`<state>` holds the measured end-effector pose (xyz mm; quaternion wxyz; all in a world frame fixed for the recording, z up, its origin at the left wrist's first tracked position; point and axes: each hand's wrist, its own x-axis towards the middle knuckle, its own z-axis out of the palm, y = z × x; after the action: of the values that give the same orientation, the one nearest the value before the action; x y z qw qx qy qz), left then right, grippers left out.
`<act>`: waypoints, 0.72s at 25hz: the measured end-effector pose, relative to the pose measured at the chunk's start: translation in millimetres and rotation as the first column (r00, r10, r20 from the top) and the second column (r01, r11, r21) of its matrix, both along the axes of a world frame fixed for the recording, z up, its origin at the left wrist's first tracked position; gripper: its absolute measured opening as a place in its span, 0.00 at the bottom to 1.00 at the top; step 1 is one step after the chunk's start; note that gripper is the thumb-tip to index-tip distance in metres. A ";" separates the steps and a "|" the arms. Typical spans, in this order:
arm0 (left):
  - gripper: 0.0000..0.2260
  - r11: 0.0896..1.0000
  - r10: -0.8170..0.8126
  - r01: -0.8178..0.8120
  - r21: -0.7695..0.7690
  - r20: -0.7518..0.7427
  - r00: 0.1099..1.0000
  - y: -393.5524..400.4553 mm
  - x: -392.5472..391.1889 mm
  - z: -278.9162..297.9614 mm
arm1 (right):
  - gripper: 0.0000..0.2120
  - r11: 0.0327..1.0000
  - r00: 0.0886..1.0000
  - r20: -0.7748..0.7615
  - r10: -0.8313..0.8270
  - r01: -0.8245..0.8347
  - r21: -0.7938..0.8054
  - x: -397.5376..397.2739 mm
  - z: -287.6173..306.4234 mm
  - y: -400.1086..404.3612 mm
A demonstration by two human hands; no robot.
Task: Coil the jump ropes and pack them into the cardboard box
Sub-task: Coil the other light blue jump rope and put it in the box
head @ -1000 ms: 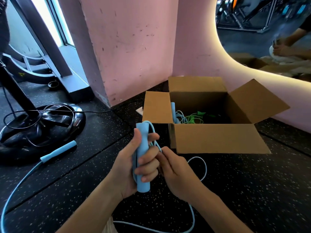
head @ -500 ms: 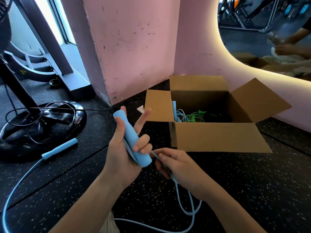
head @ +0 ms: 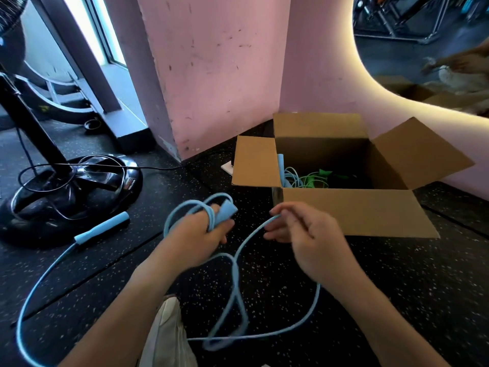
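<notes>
Lowered from upright a moment ago, the blue handle now lies sideways in the left hand, fingers closed around it and a loop. An open cardboard box holds coiled ropes; the right hand pinches the blue rope trailing over the floor.

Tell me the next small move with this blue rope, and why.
Probably bring the right hand over and lay its pinched cord as another loop on the left hand, which holds a handle; most cord lies loose on the floor.
</notes>
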<state>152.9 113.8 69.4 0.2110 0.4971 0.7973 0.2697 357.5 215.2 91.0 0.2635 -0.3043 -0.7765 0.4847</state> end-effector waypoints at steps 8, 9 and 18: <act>0.23 0.937 -0.234 0.349 0.011 0.760 0.606 -9.0 28.0 18.5 | 0.12 0.902 0.910 -0.082 -0.407 0.386 -0.195 21.5 -4.7 39.0; 0.20 0.943 -0.271 0.306 0.130 0.832 0.484 -10.4 28.8 19.5 | 0.11 0.918 0.927 -0.022 -0.374 0.366 -0.153 22.3 -6.7 39.8; 0.12 0.923 -0.116 -0.262 0.280 0.855 0.506 6.9 46.4 17.9 | 0.29 0.981 0.987 0.024 0.157 -0.159 0.114 -7.6 -15.7 -21.5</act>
<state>199.3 120.8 87.2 0.4669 0.2929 0.5402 0.6359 349.9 193.7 75.3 0.2356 -0.2297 -0.8269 0.4560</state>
